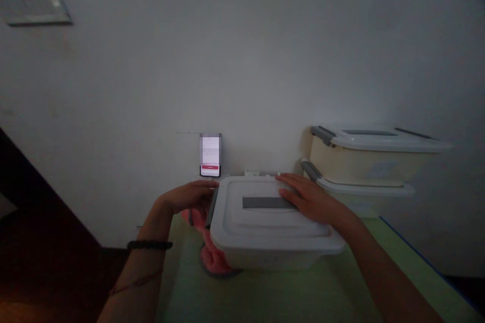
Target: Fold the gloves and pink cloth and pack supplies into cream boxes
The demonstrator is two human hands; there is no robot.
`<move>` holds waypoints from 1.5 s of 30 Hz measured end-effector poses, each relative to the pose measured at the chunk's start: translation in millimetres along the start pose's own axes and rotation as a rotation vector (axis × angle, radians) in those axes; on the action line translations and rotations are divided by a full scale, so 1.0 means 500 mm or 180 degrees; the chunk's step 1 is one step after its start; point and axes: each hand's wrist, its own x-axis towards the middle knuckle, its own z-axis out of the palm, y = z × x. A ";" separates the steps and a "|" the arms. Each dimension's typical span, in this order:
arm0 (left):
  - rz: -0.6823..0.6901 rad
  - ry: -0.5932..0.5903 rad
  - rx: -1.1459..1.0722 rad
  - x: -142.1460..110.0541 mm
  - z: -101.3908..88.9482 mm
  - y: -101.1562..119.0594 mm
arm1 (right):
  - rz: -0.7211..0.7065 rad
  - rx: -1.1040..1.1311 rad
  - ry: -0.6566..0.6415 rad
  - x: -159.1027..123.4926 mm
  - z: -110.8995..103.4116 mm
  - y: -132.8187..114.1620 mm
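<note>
I seem to be working the gray latch (pixel 212 210) on the storage box (pixel 273 259), atop the green table (pixel 197 298) — left hand (pixel 189 198) curled, grip unclear; right hand (pixel 312 199) open on the lid (pixel 235 219). Next calls for steady lid pressure.

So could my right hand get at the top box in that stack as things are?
Probably yes: your right hand rests on the nearer white lid, and nothing visible blocks its way to the top box on the right.

white lid (pixel 280 229), grey strip (pixel 265 203); pink cloth (pixel 215 258); green tabletop (pixel 189 282)
</note>
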 end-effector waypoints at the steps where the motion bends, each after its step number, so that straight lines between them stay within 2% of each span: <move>1: -0.0006 -0.0057 -0.0071 0.001 -0.003 -0.003 | 0.0010 0.0015 0.0011 0.000 0.000 0.001; 5: 0.0183 -0.0325 -0.0520 0.006 -0.013 -0.017 | 0.0069 0.0046 -0.0021 -0.002 -0.001 0.002; 7: 0.0322 -0.0337 -0.0567 0.006 -0.013 -0.022 | 0.0077 0.0031 -0.0025 -0.003 -0.001 0.002; 11: 0.0457 -0.0194 -0.0259 0.005 -0.008 -0.025 | 0.0104 0.0027 0.0008 -0.003 0.000 0.001; 19: 0.0395 -0.0094 0.0277 -0.001 -0.006 -0.010 | 0.0120 -0.0082 -0.0070 -0.002 -0.002 -0.005; 27: 0.0160 0.0282 0.0702 -0.003 0.020 0.019 | 0.0188 -0.0269 -0.0027 -0.002 -0.001 -0.011; 30: 0.0035 0.0317 0.1171 -0.007 0.025 0.035 | 0.0223 -0.0121 0.0023 -0.002 0.003 -0.014; 31: 0.0029 0.0411 0.1438 -0.007 0.028 0.040 | 0.0246 -0.0065 0.0030 -0.001 0.003 -0.014; 33: 0.0275 0.0890 0.2102 0.001 0.042 0.046 | 0.0276 0.0030 0.0051 0.001 0.000 -0.012; 35: 0.0824 0.1490 0.2706 0.015 0.067 0.048 | 0.0262 0.0090 0.0077 0.000 -0.011 -0.006; 36: 0.1129 0.1674 0.2920 0.024 0.082 0.049 | 0.0248 0.0134 0.0093 -0.002 -0.020 -0.001; 37: 0.1329 0.1661 0.3040 0.032 0.099 0.048 | 0.0245 0.0204 0.0101 -0.005 -0.032 0.004; 39: 0.1497 0.1371 0.3213 0.045 0.128 0.048 | 0.0285 0.0384 0.0090 -0.017 -0.060 0.016; 41: 0.1424 0.1133 0.3427 0.051 0.147 0.047 | 0.0405 0.0518 0.0049 -0.032 -0.089 0.024; 45: 0.1210 0.1073 0.3705 0.052 0.150 0.046 | 0.0791 0.0607 -0.0332 -0.059 -0.130 0.026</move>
